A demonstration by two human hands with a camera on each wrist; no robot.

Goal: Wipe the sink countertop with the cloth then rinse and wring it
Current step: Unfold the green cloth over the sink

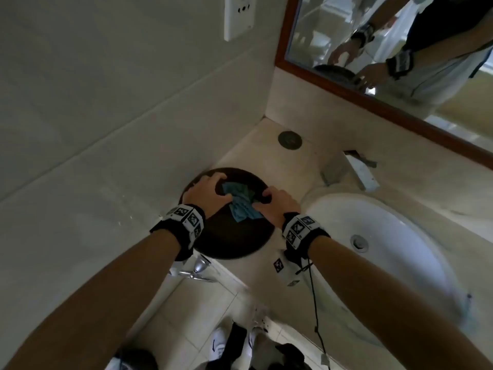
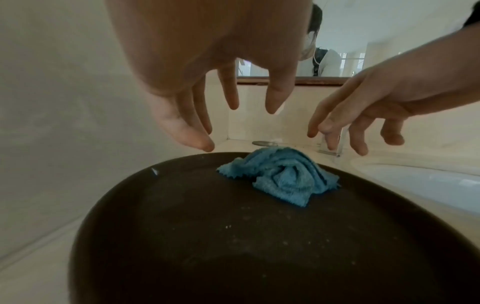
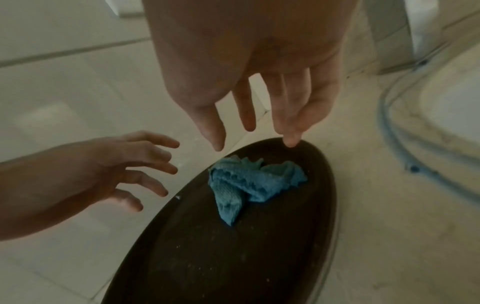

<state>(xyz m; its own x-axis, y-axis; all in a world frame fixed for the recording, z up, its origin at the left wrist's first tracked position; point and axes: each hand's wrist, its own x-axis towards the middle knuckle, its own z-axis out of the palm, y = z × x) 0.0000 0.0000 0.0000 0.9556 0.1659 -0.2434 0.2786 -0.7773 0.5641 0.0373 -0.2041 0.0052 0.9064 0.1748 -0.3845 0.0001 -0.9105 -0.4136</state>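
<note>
A crumpled blue cloth (image 1: 241, 202) (image 2: 280, 176) (image 3: 249, 185) lies on a dark round tray (image 1: 234, 241) (image 2: 233, 246) (image 3: 233, 257) that sits on the beige countertop (image 1: 266, 156) left of the sink. My left hand (image 1: 208, 193) (image 2: 233, 123) hovers over the tray's far left side with fingers spread and pointing down. My right hand (image 1: 277, 204) (image 3: 252, 135) hangs over the tray's right side, also spread. In both wrist views the cloth lies free, with no finger touching it.
A white oval sink (image 1: 400, 236) lies to the right, with a chrome faucet (image 1: 354, 169) behind it. A round metal cap (image 1: 290, 140) sits in the counter corner. A tiled wall runs along the left; a framed mirror (image 1: 400, 49) hangs behind.
</note>
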